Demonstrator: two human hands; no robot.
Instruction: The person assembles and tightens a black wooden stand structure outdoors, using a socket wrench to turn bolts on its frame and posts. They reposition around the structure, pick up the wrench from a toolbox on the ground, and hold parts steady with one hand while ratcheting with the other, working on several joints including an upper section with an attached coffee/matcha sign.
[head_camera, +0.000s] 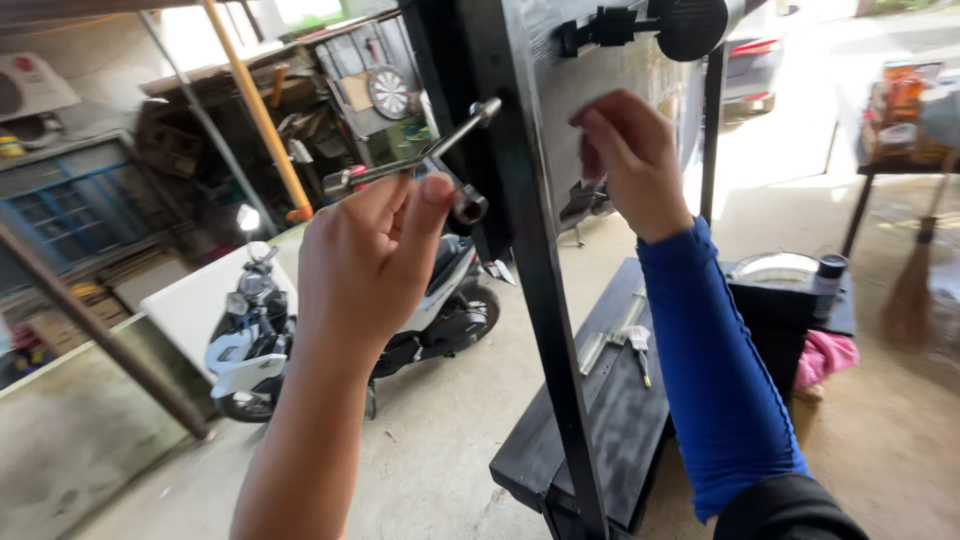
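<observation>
My left hand (365, 255) grips a metal wrench (425, 158) whose far end sits against the edge of a tall black metal frame (535, 250). A second wrench head (468, 205) shows just below it, by my fingers. My right hand (630, 155), in a blue sleeve, presses its fingertips on the other side of the black panel (600, 90), near a black knob and bracket (660, 25). Whether it pinches a small part there is hidden.
A black bench top (620, 410) lies below with metal strips and a screwdriver (640, 350). A white scooter (270, 340) is parked left. A broom (915, 280), a metal bowl (775, 268), a pink cloth (825, 355) and a diagonal steel pole (95, 335) are nearby.
</observation>
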